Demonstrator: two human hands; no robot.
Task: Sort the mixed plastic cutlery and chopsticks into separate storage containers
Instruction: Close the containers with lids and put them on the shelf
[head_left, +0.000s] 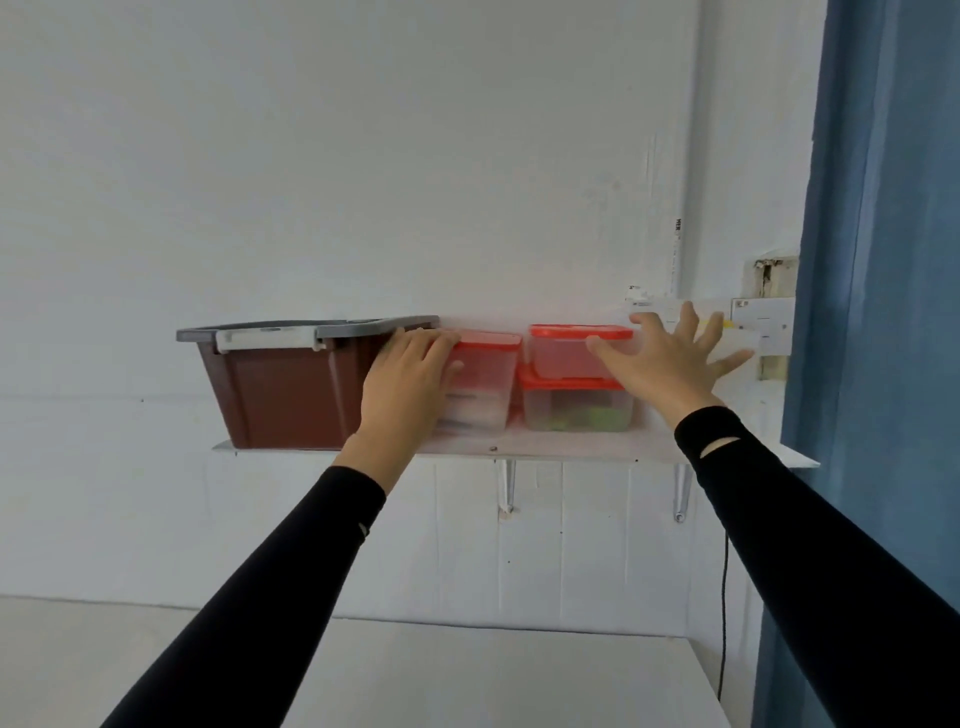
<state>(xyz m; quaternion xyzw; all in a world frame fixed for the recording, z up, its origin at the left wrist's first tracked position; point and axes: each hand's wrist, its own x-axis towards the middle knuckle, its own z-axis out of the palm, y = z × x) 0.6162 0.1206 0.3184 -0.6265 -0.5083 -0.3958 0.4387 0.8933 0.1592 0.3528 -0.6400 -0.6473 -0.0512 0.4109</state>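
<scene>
1 red-lid tub (487, 382), at L hand (404, 387)

On my feed, a plain white wall (363, 156) fills most of the view. A white shelf (571, 448) is fixed to it, and I can see two metal brackets under it, one (506, 488) near the middle and one (681, 493) further right. A thin white pipe (675, 249) with a small printed label runs up the wall above the shelf's right part. Just right of that sits a white socket plate (761, 325), with a chipped patch of wall (770, 267) above it. A blue curtain (883, 260) hangs down the right edge. A black cable (723, 613) drops beside it. Below, a white table (467, 675) meets the wall.
</scene>
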